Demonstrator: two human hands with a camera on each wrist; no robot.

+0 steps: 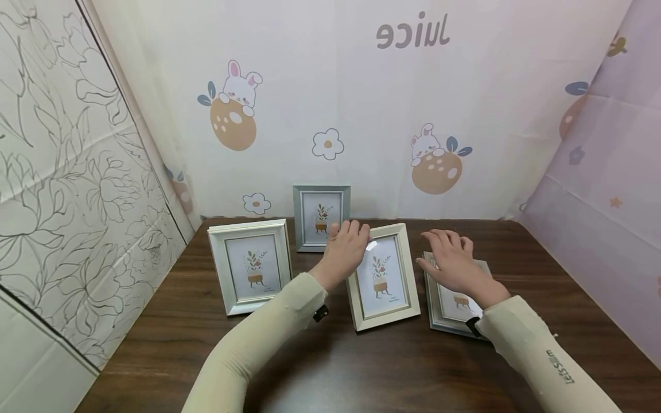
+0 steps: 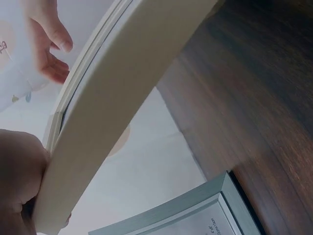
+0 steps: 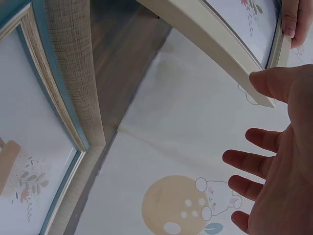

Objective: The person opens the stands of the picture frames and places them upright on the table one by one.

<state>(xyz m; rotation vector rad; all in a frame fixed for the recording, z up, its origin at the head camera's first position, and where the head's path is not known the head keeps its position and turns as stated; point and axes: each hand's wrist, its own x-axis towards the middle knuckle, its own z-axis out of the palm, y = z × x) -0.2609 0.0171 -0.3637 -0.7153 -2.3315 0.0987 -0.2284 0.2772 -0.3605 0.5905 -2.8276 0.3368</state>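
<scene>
Near the middle of the table a cream picture frame [image 1: 383, 281] stands tilted, with a plant print behind its glass. My left hand [image 1: 343, 252] grips it at the upper left corner; the left wrist view shows the fingers curled round its edge [image 2: 112, 98]. My right hand [image 1: 455, 264] hovers over the picture frames [image 1: 449, 312] at the right, partly covering them. In the right wrist view that hand [image 3: 279, 156] has its fingers spread and holds nothing, and its thumb overlaps the cream frame's corner. A textured greyish frame with blue edges [image 3: 73, 63] shows beside it.
At the left a silvery white picture frame [image 1: 253, 268] stands upright, with a second edge showing behind it. A grey-blue frame [image 1: 321, 218] stands at the back against the printed wall cloth [image 1: 361, 103]. All rest on a dark wooden table [image 1: 361, 373].
</scene>
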